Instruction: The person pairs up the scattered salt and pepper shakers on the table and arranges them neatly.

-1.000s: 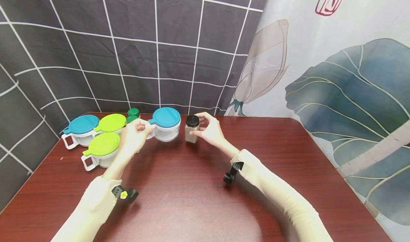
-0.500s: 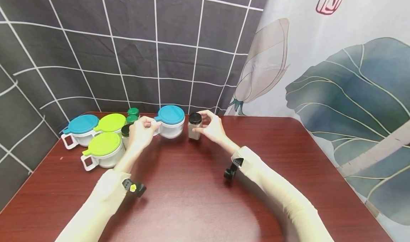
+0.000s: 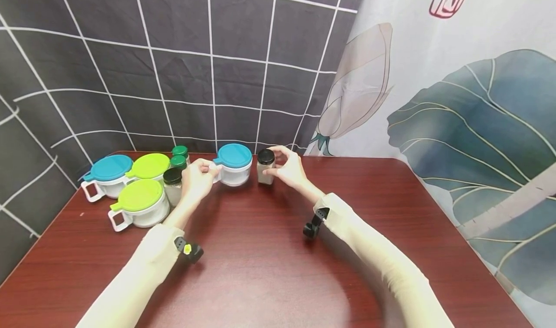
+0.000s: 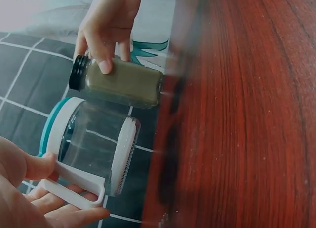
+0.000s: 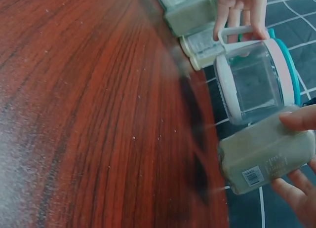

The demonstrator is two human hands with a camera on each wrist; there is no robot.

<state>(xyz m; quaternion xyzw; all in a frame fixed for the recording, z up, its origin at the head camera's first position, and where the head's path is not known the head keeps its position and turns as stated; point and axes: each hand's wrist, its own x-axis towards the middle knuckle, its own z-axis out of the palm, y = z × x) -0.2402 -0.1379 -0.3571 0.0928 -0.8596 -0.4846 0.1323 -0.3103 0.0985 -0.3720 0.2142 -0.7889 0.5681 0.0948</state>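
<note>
Holding, head view: your left hand [image 3: 197, 179] pinches the handle [image 3: 217, 174] of the blue pot [image 3: 236, 175]; your right hand [image 3: 290, 169] grips the jar [image 3: 265, 174], upright, black lid on top, at the pot's three o'clock across a narrow gap.
Neighbours, head view: at your left hand's nine o'clock on the table [image 3: 269, 280] stand a second jar [image 3: 173, 195], an upper green pot [image 3: 149, 166] and another blue pot [image 3: 108, 173]; a lower green pot [image 3: 138, 202] sits at eight, two green-capped jars [image 3: 178, 161] between ten and eleven.
Pot handle, left wrist view: your thumb and fingers are clamped on it from opposite sides; the pot's base shows clear of the tabletop, and the jar lies at one o'clock from the pot.
Jar, right wrist view: your thumb presses one side, fingers the other; a barcode sticker [image 5: 253, 175] faces you, the pot is at twelve o'clock. You cannot tell whether the jar touches the table.
</note>
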